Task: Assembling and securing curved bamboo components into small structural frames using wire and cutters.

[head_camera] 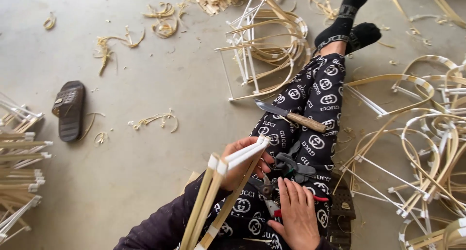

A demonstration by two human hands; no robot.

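- Gripping a bundle of pale, white-taped bamboo strips (218, 191), the left hand (242, 160) has its fingers curled around it; long axis runs lower-left to upper-right.
- Right hand (296, 213) lies flat, fingers spread, on red-handled metal pruning shears (269, 194) in the lap, just right of the bundle.

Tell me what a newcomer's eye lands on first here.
First, the left hand at bottom centre gripping a bundle of bamboo strips with white-taped ends, and beside it the right hand resting on red-handled shears in the lap. Next, a knife with a wooden handle lies across the patterned trousers. Bent bamboo frames crowd the floor on the right, and a dark sandal lies at left.
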